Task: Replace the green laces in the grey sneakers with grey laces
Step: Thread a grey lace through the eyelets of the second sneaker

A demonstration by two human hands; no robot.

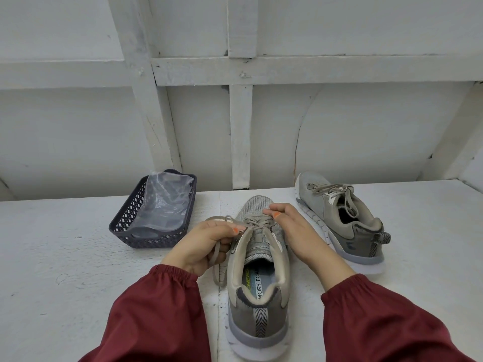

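Sneaker (258,317) toe partly behind right hand (292,231), grip unclear; left hand (201,244) pinches lace (254,222).

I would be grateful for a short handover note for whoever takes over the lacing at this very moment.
Left hand: pinches a loose end of the grey lace beside the near sneaker.
Right hand: fingertips on the lace crossings near the toe; unclear whether it pinches one.
Far sneaker: on the table to the right, laced in grey.
Basket holding a clear bag: to the left.
Done: both sneakers carry grey laces; no green lace is in view.
Left: probably only tightening and finishing the near sneaker.
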